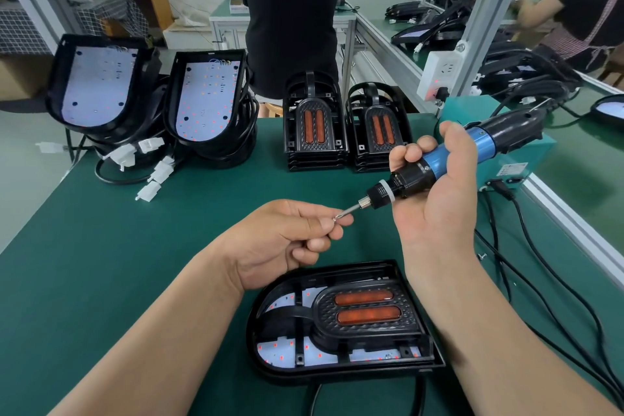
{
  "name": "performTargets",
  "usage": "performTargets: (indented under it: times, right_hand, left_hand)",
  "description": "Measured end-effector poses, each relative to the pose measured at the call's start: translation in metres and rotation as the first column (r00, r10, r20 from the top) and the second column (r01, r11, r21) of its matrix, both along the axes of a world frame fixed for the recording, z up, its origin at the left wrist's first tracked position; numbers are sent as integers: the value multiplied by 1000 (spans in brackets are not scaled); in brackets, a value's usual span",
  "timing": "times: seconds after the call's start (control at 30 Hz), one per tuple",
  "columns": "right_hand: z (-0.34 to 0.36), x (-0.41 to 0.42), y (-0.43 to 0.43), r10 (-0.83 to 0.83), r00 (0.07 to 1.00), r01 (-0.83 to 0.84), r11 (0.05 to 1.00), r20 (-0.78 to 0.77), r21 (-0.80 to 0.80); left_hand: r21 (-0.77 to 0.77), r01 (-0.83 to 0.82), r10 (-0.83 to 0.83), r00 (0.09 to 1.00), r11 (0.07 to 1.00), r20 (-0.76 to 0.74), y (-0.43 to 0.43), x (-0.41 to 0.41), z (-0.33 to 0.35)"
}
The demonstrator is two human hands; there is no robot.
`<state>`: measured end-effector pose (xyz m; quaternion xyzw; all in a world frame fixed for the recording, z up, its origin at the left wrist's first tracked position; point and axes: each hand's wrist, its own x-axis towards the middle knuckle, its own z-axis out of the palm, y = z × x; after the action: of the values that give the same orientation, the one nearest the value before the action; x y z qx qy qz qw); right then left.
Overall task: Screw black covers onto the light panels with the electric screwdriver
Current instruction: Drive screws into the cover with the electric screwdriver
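Note:
My right hand (435,186) grips the blue and black electric screwdriver (452,159) above the green mat, its bit pointing left and down. My left hand (287,240) pinches a small screw (335,218) at the tip of the bit. Below both hands a light panel (341,321) lies flat near the front edge, with a black cover with two orange lenses (363,309) sitting in it. Two stacks of spare black covers (315,125) (380,132) stand at the back of the mat. Two bare light panels (98,84) (207,98) lean on coiled cables at the back left.
A teal control box (506,159) stands at the right edge, with black cables (540,273) trailing over the mat. White connectors (158,172) lie by the leaning panels. A person in black (290,27) stands behind the bench; another person (574,10) works at the right.

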<state>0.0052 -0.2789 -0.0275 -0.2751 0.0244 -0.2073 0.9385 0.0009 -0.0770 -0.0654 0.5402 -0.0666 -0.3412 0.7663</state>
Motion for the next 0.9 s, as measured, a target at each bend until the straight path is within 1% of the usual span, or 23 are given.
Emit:
performTargets:
  times: [0.23,0.47,0.67,0.9]
  right_hand:
    - [0,1,0,1,1000,-1,1000,-3,-12]
    - [-2,2,-1,-6,1000,7,997,17,-71]
    - [-4,2,-2,6,1000,-4,996,23,-92]
    - [-3,-1,0,-2,999,6,992,35,-127]
  left_hand:
    - [13,0,0,1000,1000,7,-1,0,0]
    - [52,-21,20,1000,998,23,-3,0,0]
    - [74,-40,36,998,996,45,-4,-1,0]
    - [81,-94,90,994,992,55,-5,-1,0]
